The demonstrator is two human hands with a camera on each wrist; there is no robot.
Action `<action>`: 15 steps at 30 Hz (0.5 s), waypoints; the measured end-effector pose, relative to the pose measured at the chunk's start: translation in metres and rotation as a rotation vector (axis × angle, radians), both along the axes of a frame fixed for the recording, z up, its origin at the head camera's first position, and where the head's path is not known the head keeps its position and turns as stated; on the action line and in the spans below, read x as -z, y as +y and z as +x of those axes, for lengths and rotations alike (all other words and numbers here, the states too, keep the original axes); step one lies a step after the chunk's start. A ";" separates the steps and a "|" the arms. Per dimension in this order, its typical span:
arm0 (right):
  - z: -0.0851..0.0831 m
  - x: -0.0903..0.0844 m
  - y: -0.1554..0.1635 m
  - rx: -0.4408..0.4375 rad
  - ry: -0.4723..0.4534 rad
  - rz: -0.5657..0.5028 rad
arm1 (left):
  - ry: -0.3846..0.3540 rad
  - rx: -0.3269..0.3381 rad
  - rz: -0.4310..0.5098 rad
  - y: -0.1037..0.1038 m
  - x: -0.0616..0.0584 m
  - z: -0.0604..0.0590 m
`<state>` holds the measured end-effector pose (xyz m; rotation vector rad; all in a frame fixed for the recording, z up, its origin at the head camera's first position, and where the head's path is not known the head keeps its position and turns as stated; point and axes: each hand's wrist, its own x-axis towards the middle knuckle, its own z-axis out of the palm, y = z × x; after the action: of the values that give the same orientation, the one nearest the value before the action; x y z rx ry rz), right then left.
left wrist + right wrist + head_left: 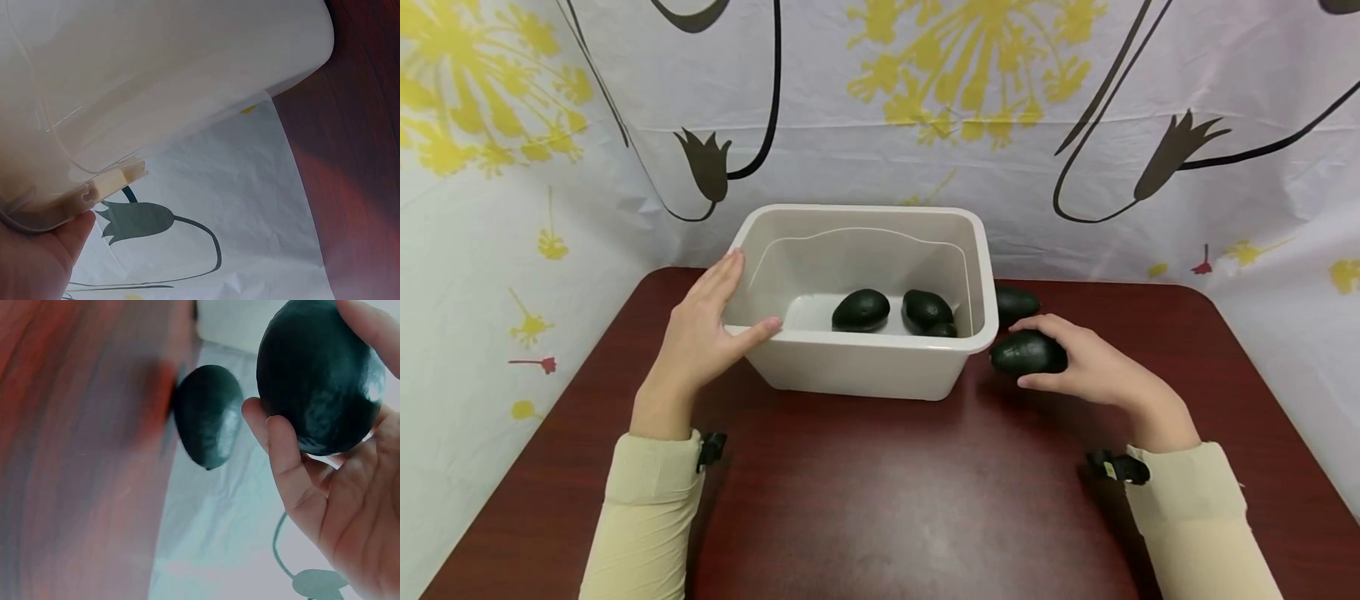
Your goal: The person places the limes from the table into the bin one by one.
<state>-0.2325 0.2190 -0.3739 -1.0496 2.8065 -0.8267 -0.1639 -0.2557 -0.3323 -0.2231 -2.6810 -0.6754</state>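
The left hand (703, 329) lies flat against the left end of the white tub (850, 367), fingers straight along the rim and the thumb hooked over the near corner; the left wrist view shows the palm (37, 262) pressed to the tub's wall (156, 81). The right hand (1086, 367) sits just right of the tub, fingers and thumb curled round a dark avocado (1027, 352), seen close in the right wrist view (319, 375).

Inside the tub lie 3 avocados: 1 near the middle (861, 310), 1 to its right (927, 308), and a smaller-looking one (941, 331) partly hidden by the near rim.

Another avocado (1017, 303) rests on the dark red table (887, 500) behind the held one, close to the tub's right wall. A flowered cloth (1075, 125) hangs behind.
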 end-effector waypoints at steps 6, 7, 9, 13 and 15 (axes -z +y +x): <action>0.010 -0.009 -0.001 -0.026 0.071 -0.028 | -0.001 -0.005 0.000 0.001 0.001 0.000; 0.012 -0.011 -0.001 -0.033 0.084 -0.032 | -0.001 -0.006 0.002 0.001 0.000 0.000; 0.016 -0.014 -0.001 -0.045 0.106 -0.041 | -0.002 -0.008 0.005 0.001 0.000 0.000; 0.023 -0.023 -0.003 -0.050 0.116 -0.058 | -0.003 -0.013 0.006 0.001 -0.001 0.000; 0.027 -0.028 -0.003 -0.052 0.100 -0.063 | -0.006 -0.014 0.006 0.001 -0.001 -0.001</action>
<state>-0.2054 0.2161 -0.3464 -1.2002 2.8377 -0.8864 -0.1646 -0.2548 -0.3317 -0.2015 -2.6833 -0.6809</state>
